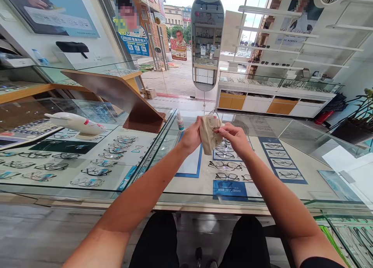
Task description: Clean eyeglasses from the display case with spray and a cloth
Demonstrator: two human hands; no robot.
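Observation:
Both my arms reach out over a glass display counter (294, 136). My left hand (191, 136) is closed on a beige cleaning cloth (207, 138) that hangs down between the hands. My right hand (234, 138) pinches the cloth from the right, over a pair of thin-framed glasses (215, 120) that is partly wrapped in it. One lens rim shows above the cloth. A small white spray bottle (180, 121) stands on the glass just left of my left hand.
Under the glass lie rows of spectacle frames (224, 166). A white model (76, 123) and a brown wooden stand (128, 99) sit on the counter to the left. A tall oval mirror (207, 40) stands ahead, with shelves of glasses (271, 46) at right.

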